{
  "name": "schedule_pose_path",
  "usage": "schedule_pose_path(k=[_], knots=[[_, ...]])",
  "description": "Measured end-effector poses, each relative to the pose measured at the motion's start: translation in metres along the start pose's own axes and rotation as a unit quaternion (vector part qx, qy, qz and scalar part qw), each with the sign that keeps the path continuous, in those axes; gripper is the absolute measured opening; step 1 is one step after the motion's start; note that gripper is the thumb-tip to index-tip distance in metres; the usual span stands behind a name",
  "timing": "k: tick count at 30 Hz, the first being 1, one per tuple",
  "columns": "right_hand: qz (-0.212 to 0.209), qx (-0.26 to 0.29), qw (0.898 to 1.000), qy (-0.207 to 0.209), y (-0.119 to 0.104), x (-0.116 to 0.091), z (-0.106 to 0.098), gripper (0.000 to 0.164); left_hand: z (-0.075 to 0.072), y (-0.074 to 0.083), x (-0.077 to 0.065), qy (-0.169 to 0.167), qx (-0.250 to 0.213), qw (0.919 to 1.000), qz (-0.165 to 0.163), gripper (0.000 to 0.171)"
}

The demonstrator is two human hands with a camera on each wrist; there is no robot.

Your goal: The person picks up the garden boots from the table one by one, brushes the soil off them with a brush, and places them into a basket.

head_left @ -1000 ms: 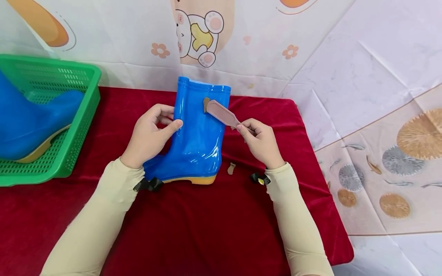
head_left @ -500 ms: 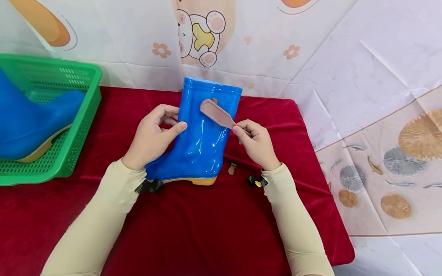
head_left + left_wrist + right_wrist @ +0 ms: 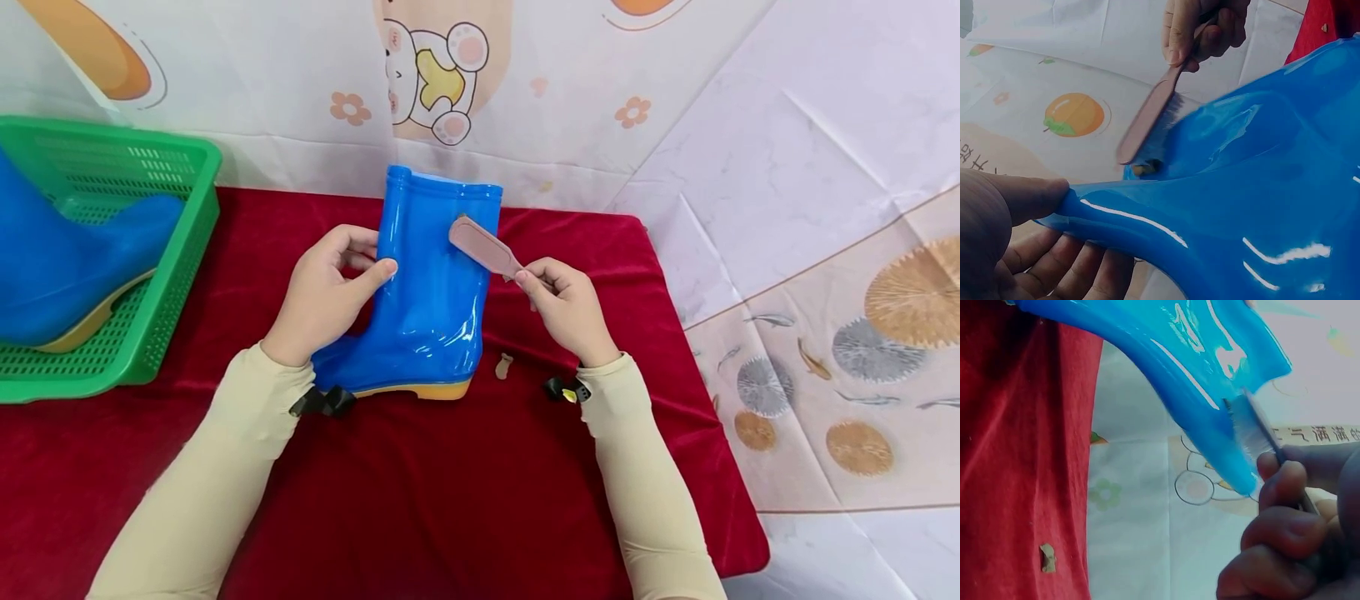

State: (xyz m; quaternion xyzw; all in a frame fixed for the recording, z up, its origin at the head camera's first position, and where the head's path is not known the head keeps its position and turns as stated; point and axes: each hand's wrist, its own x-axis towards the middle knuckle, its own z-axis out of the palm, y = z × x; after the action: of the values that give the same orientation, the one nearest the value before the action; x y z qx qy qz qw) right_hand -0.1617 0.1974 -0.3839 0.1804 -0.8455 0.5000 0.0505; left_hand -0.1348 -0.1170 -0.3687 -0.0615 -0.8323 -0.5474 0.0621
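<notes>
A shiny blue rain boot point(image 3: 427, 292) with a yellow sole stands on the red cloth, toe to the left. My left hand point(image 3: 330, 279) grips the front of its shaft, thumb on the near side and fingers behind. In my right hand point(image 3: 566, 304) the handle of a pinkish-brown brush point(image 3: 483, 247) is pinched. The brush's bristles point(image 3: 1163, 122) lie against the upper shaft, over a brown patch point(image 3: 1146, 167) that the brush mostly hides in the head view. A small brown scrap point(image 3: 503, 366) lies on the cloth right of the heel.
At the left stands a green plastic basket point(image 3: 172, 292) with another blue boot point(image 3: 82, 258) in it. Red velvet cloth point(image 3: 450, 500) covers the table, whose right edge runs beyond my right arm. A printed white sheet point(image 3: 570, 100) hangs behind.
The boot's shaft tilted right, then came back left. The brush slid left across the shaft and returned right. Less of the brown patch shows beside the brush than one second ago.
</notes>
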Motion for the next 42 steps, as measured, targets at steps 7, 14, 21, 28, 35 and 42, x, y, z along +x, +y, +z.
schedule_pose_path(k=[7,14,21,28,35,42], knots=[[-0.012,0.059,0.998,0.003,-0.001,0.0,-0.004,0.017,-0.001,0.0,-0.001,0.002,-0.003,1.0,0.002,0.04],[-0.05,0.09,0.995,-0.001,0.0,0.0,0.005,0.015,0.0,0.003,-0.001,-0.004,-0.009,0.9999,0.004,0.041],[-0.014,0.042,0.999,0.003,0.005,0.0,0.008,0.017,0.002,0.003,-0.001,-0.009,-0.011,0.9999,0.007,0.04],[-0.002,0.032,0.999,0.002,0.002,0.001,0.005,0.018,0.0,0.001,-0.001,0.006,-0.005,0.9999,0.011,0.039],[0.011,0.016,1.0,-0.01,0.002,0.001,-0.001,0.018,-0.002,0.0,0.0,0.013,-0.007,0.9998,0.01,0.039],[0.038,0.014,0.998,-0.037,0.003,0.0,-0.015,0.02,-0.003,0.0,0.001,0.02,-0.012,0.9996,0.013,0.037]])
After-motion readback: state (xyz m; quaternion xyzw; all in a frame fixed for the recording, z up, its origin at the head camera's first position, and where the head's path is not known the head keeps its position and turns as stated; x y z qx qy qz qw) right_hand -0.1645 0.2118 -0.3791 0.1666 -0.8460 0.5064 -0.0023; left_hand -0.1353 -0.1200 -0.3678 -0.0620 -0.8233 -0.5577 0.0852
